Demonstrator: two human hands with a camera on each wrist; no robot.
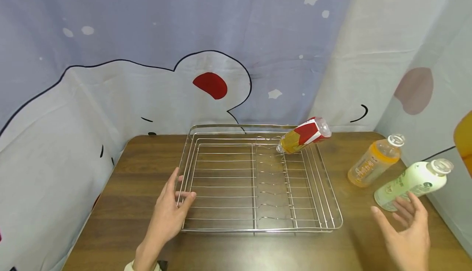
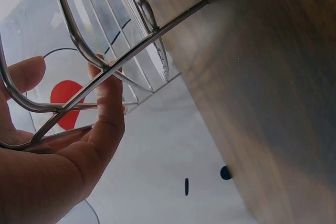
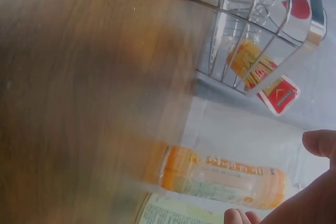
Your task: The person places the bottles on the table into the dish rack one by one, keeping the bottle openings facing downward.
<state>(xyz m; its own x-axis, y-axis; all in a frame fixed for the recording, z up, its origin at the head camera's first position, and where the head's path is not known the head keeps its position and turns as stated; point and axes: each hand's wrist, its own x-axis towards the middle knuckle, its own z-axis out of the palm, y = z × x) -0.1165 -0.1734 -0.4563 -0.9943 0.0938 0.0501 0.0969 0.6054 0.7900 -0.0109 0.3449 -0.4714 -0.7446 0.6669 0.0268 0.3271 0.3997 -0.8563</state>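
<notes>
At the head view's lower right, the right hand (image 1: 408,232) hides part of the green bottle (image 1: 414,181) and runs off the bottom edge. The right wrist view blurs the orange bottle (image 3: 223,179)'s print. The left wrist view cuts off the wire rack (image 2: 132,52) at upper left.

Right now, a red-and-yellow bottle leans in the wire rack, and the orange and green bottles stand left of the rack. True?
No, the head view shows the orange bottle and green bottle standing right of the wire rack.
</notes>
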